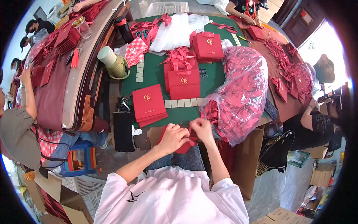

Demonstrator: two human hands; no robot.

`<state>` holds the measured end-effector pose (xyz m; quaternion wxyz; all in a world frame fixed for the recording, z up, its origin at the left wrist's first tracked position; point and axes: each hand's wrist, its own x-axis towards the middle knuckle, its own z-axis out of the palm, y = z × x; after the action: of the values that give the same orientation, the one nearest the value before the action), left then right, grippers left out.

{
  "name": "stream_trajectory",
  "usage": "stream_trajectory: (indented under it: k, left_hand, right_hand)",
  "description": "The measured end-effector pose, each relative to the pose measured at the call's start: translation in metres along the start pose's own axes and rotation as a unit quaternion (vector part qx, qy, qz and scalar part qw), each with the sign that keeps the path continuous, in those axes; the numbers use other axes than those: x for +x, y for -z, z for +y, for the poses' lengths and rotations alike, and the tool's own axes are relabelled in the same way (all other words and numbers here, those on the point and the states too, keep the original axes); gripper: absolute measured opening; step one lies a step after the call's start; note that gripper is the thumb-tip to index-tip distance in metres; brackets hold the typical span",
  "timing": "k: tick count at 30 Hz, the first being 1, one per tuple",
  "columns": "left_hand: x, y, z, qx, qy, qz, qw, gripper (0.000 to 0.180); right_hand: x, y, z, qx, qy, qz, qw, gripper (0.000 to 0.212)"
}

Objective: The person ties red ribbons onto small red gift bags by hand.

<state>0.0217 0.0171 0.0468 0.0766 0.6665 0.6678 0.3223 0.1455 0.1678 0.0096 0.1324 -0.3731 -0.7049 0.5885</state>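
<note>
Close to my body, at the near table edge, a small red paper bag (183, 148) is partly hidden by my hands. My left hand (173, 139) is closed over the bag's upper part. A short piece of red ribbon (192, 142) lies between the hands, and my right hand (201, 130) pinches at it with bent fingers. Just beyond, a flat stack of red bags (150, 103) lies on the green table top. Behind it stand red bags with ribbon handles (183, 82). To the right of my hands slumps a clear plastic sack of red ribbons (242, 93).
More ribbon-handled bags (207, 46) and white plastic sheeting (173, 31) lie farther back. A green flask (113, 63) and a black bottle (123, 29) stand at the left. An open cardboard box (249, 164) is at my right. Other people work at neighbouring tables.
</note>
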Motion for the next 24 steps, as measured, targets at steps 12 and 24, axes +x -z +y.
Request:
stream_trajectory:
  k: [12,24]
  left_hand:
    - [0.001,0.014,-0.011,-0.075,0.171,0.06,0.981,0.021]
    - [0.021,-0.018,-0.014,-0.01,0.099,0.176,0.979,0.031]
  right_hand:
    - [-0.057,0.025,0.006,-0.098,0.147,-0.077,0.981,0.024]
    - [-0.069,0.033,-0.039,0.12,-0.012,-0.093,0.988,0.012]
